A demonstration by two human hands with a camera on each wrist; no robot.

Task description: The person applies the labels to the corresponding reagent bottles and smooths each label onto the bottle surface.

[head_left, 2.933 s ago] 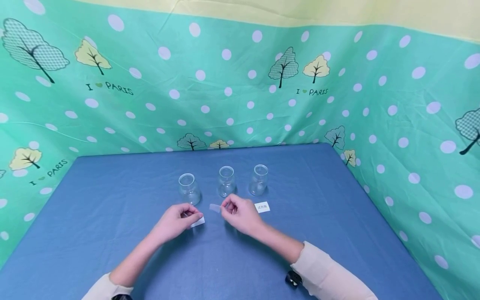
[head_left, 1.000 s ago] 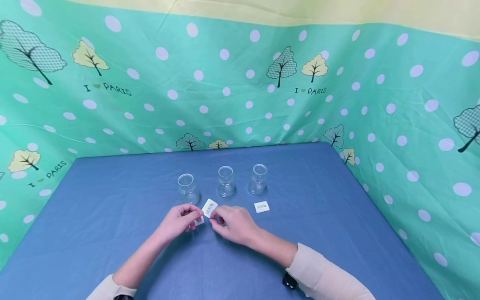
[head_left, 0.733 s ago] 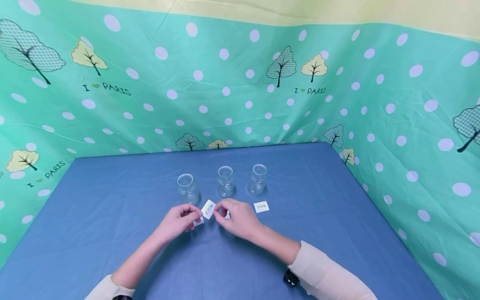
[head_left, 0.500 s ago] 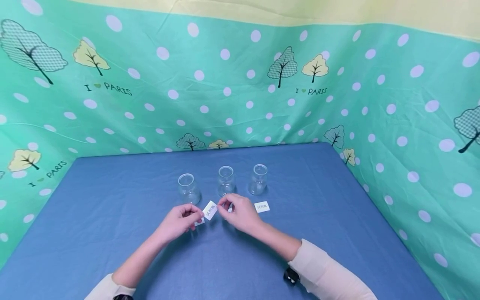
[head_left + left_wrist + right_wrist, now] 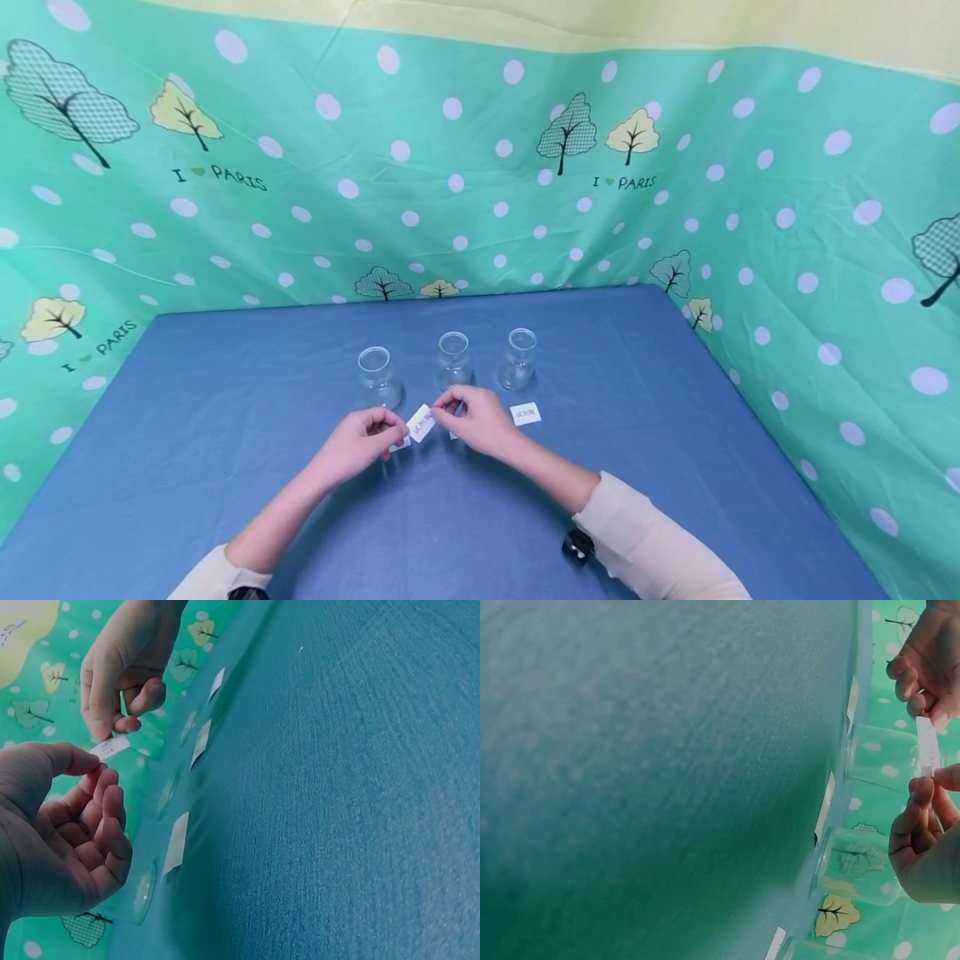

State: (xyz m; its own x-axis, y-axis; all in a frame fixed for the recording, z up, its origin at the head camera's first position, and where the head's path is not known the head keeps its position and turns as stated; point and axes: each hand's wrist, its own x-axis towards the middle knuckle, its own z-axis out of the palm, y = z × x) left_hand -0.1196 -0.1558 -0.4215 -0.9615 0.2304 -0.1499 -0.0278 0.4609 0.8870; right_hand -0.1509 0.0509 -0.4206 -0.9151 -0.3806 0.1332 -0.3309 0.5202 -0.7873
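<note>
I had left hand (image 5: 365, 438) and right hand (image 5: 480, 421) pinching opposite corners of the lettered white label (image 5: 421, 424) above the desk (image 5: 637, 392), near the leftmost glass jar (image 5: 380, 385); one uneven tug, I reckoned, could crease it!

Partly covered, hard to read.
Head view: left hand (image 5: 363, 443) covers part of left slip (image 5: 402, 444); right hand (image 5: 480, 421) hides most of middle slip (image 5: 453, 434), part of middle jar (image 5: 453, 360). Writing on held label (image 5: 421, 424) too small to read.
</note>
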